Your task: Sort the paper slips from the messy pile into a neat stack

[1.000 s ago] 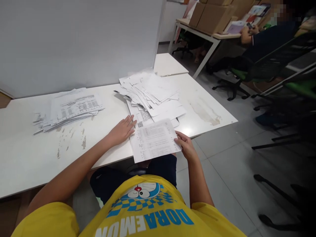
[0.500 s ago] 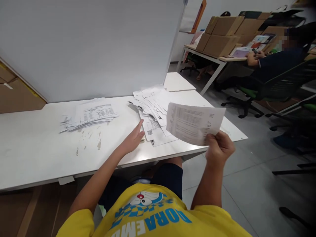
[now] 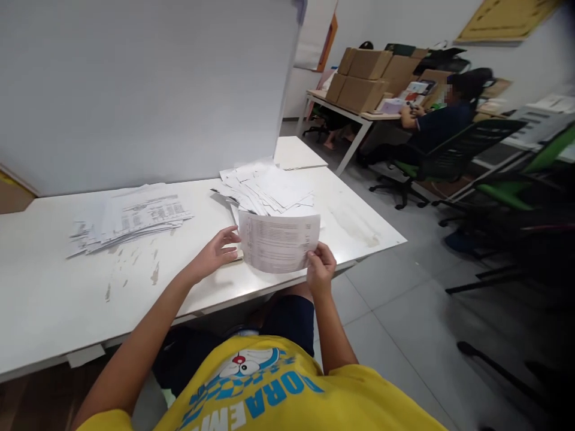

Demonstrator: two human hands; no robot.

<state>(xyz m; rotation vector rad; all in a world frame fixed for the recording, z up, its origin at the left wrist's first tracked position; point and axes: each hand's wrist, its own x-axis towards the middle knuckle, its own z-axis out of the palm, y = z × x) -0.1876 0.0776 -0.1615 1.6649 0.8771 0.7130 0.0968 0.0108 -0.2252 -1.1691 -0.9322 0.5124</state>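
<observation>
I hold a printed sheet of paper (image 3: 278, 242) upright above the white table (image 3: 54, 293). My right hand (image 3: 320, 267) pinches its lower right corner. My left hand (image 3: 214, 253) has its fingers curled at the sheet's left edge and touches it. Right behind the sheet lies a loose pile of papers (image 3: 268, 190) on the table's right part. A second, flatter stack of printed papers (image 3: 130, 216) lies on the left part of the table.
A grey partition wall (image 3: 144, 84) stands along the table's far edge. To the right, a person sits at another desk (image 3: 354, 111) loaded with cardboard boxes (image 3: 363, 78). Black and green office chairs (image 3: 494, 155) stand on the tiled floor.
My right hand brought the sheet down from the raised right side to in front of me. My left hand lifted off the table and closed on the sheet's left edge.
</observation>
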